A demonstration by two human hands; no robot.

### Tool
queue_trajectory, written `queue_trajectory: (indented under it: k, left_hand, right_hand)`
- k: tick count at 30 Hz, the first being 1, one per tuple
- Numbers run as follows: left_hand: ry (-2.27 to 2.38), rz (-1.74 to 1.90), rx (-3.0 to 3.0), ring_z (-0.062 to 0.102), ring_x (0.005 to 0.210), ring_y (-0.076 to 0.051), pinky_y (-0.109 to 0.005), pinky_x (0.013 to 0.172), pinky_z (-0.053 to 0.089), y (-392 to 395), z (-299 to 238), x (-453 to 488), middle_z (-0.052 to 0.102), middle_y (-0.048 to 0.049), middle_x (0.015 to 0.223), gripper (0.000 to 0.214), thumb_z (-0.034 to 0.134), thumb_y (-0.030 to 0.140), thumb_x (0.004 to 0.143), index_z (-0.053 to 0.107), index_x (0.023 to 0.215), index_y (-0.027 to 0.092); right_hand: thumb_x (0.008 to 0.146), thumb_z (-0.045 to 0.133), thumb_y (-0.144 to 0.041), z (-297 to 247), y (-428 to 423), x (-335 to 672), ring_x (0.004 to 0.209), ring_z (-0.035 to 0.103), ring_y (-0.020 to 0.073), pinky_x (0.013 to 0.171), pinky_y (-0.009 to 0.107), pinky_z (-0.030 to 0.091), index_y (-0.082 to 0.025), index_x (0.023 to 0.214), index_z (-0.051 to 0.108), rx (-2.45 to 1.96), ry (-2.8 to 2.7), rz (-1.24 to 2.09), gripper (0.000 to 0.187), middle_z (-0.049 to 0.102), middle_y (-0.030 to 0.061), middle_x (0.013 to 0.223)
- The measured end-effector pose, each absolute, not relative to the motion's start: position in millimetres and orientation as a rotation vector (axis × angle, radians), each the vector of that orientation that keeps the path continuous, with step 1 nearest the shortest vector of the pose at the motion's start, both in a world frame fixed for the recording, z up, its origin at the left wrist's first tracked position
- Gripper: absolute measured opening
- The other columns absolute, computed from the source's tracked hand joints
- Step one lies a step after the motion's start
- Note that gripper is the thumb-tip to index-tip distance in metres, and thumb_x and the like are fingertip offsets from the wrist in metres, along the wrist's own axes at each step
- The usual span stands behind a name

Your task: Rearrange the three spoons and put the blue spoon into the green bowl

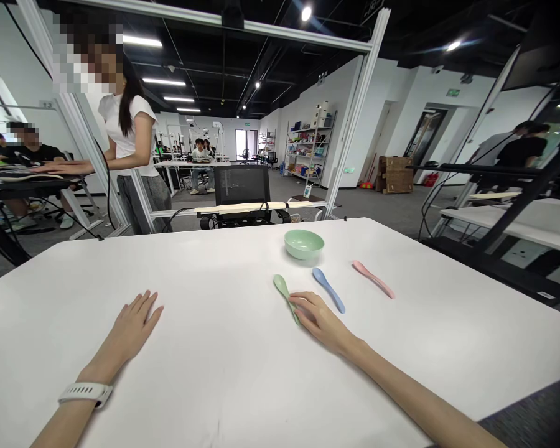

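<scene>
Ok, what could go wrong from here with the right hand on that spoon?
The fingers of the right hand lie across the handle of the pale green plastic spoon, which sits flat on the smooth white table, so it might skid rather than lift. The blue plastic spoon lies close beside that hand and could get knocked.

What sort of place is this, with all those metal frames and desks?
Probably a shared lab or tech workspace: aluminium frames stand around white tables, a person sits working at a desk, and a metal shelf unit holds boxes and supplies.
</scene>
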State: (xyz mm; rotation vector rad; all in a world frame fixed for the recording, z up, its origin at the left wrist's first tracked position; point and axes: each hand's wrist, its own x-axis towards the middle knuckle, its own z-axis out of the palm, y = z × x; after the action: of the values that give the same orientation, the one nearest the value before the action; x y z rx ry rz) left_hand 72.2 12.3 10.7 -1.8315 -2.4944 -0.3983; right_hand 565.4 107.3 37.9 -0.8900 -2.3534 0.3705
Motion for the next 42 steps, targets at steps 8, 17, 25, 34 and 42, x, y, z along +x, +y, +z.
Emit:
queue_trajectory:
  k: [8,17,25,34,42]
  left_hand:
    - [-2.491,-0.396,-1.834,0.031,0.16,-0.035,-0.058,0.13,0.025,14,7,69,0.039,-0.019,0.169,0.08,0.021,0.057,0.096,0.043,0.156,0.008]
    - [-2.463,-0.446,-1.833,0.034,0.158,-0.036,-0.059,0.128,0.03,17,-2,60,0.042,-0.0197,0.168,0.08,0.024,0.057,0.095,0.044,0.156,0.008]
    - [-2.466,-0.443,-1.844,0.032,0.159,-0.036,-0.06,0.129,0.029,16,-1,58,0.042,-0.0196,0.168,0.079,0.025,0.056,0.095,0.043,0.156,0.008]
    - [-2.524,-0.405,-1.846,0.029,0.16,-0.036,-0.059,0.13,0.025,15,7,65,0.038,-0.0198,0.169,0.083,0.023,0.057,0.094,0.041,0.156,0.006]
    - [-2.482,-0.441,-1.832,0.033,0.159,-0.036,-0.06,0.129,0.029,15,2,62,0.042,-0.0197,0.167,0.078,0.025,0.054,0.094,0.045,0.155,0.008]
  right_hand:
    - [0.106,0.044,-0.041,43,158,609,0.128,0.063,0.0302,0.112,0.052,0.049,-0.025,0.131,0.068,-1.039,-2.112,0.152,0.038,0.068,0.0135,0.135]
    - [0.1,0.045,-0.035,22,224,669,0.143,0.054,0.0358,0.121,0.055,0.041,-0.013,0.138,0.066,-1.357,-2.174,0.157,0.048,0.061,0.0203,0.15]
    - [0.103,0.041,-0.036,20,220,666,0.144,0.053,0.0354,0.121,0.051,0.042,-0.01,0.132,0.071,-1.37,-2.212,0.243,0.049,0.061,0.0217,0.148]
    - [0.101,0.045,-0.035,19,222,667,0.141,0.056,0.0348,0.12,0.05,0.042,-0.013,0.129,0.073,-1.376,-2.176,0.272,0.045,0.063,0.02,0.147]
    - [0.1,0.048,-0.049,38,189,644,0.102,0.071,0.0299,0.093,0.043,0.056,-0.017,0.124,0.073,-1.449,-2.016,0.229,0.048,0.075,0.0154,0.113]
